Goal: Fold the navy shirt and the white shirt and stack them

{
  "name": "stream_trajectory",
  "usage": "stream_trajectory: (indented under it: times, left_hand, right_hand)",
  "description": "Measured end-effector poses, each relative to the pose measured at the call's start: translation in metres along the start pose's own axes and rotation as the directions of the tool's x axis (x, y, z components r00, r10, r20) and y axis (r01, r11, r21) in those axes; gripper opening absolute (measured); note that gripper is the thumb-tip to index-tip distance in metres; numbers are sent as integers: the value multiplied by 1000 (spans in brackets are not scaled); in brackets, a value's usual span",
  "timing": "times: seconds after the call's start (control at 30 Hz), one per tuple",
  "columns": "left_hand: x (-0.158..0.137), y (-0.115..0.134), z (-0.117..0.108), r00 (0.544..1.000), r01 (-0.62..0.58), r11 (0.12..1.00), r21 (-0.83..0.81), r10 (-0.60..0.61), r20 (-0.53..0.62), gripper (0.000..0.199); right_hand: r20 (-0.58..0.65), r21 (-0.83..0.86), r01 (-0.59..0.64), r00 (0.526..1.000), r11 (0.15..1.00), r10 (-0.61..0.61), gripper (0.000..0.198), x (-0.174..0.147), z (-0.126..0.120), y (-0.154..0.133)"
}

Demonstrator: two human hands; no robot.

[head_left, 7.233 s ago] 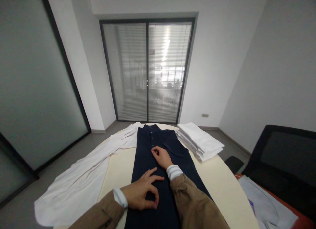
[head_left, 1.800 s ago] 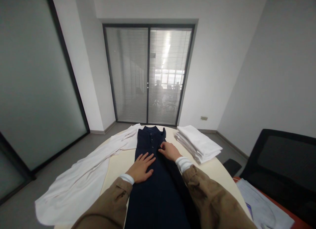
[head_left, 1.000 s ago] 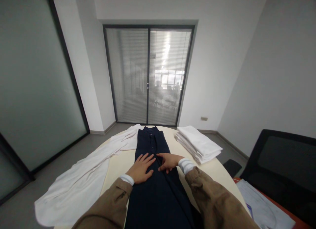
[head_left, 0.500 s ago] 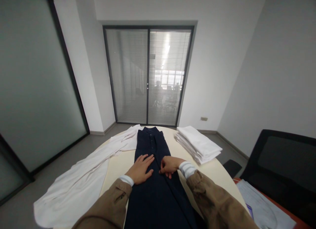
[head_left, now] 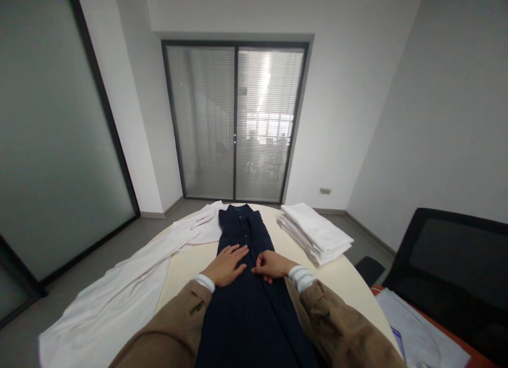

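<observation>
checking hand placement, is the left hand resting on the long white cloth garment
No, the left hand lies flat on the dark navy buttoned cloth garment.

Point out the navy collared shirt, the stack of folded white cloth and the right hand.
Navy collared shirt [head_left: 246, 318]: head view, body, nearer the camera than the hands.
Stack of folded white cloth [head_left: 315, 230]: head view, top layer.
Right hand [head_left: 274, 264]: head view, back of the hand.

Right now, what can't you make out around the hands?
In the head view:
Navy garment: near end, cut off by the bottom edge.
Left hand: covers the fabric beneath.
Right hand: its curl hides whether it pinches fabric.
White garment: near end, cut off below.
</observation>
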State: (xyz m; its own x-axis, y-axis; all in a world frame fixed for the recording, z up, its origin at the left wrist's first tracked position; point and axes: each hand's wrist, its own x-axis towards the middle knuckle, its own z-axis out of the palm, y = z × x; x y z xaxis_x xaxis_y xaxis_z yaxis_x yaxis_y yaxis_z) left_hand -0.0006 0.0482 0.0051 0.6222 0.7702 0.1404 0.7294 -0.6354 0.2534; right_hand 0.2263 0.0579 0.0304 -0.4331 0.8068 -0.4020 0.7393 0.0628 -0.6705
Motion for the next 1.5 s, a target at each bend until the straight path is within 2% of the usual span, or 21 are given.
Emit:
stream_trajectory:
  times: [0.23,0.3,0.4,0.5,0.63,0.7,0.8,0.97,1.13,1.2,1.37,1.5]
  left_hand:
    - [20,-2,0,1000,-4,1000,27,3,29,55]
    - [23,-1,1,1000,6,999,47,-7,23,54]
    - [20,2,4,1000,22,996,87,-20,-23,51]
    - [11,9,5,997,39,992,119,-31,-70,50]
    - [-8,22,3,996,79,989,125,-73,-48,53]
    - [-18,28,2,994,105,989,104,-106,1,58]
    - [-30,36,3,994,104,993,57,-106,37,63]
    - [-41,41,4,997,74,997,26,-74,10,60]
    - [-43,41,1,999,43,999,-25,-43,-2,54]
    - [-44,41,1,999,38,998,-42,-39,-13,57]
    - [-45,39,4,1000,20,999,-46,-20,-14,60]
    - [-47,40,3,1000,12,1000,-19,-11,27,61]
  right_hand:
    - [-153,62,72,986,995,-62,32,6,0,16]
    - [-158,78,89,985,993,-76,34,6,1,17]
    - [-96,72,66,994,995,-59,40,-1,-3,14]
    - [36,12,-1,999,1000,0,46,-15,-11,7]
    - [292,-56,-68,953,996,82,47,-36,-19,-6]
    - [357,-88,-68,929,994,96,44,-43,-18,-11]
    - [352,-88,-60,932,994,88,41,-47,-12,-18]
    - [305,66,-13,952,998,-7,40,-49,-2,-22]
    - [366,170,-11,929,985,-53,70,-56,11,-14]
    - [383,182,6,921,983,-76,73,-59,18,-12]
    - [355,240,97,917,966,-180,56,-63,31,-14]
    - [456,223,83,872,971,-179,36,-64,34,-16]
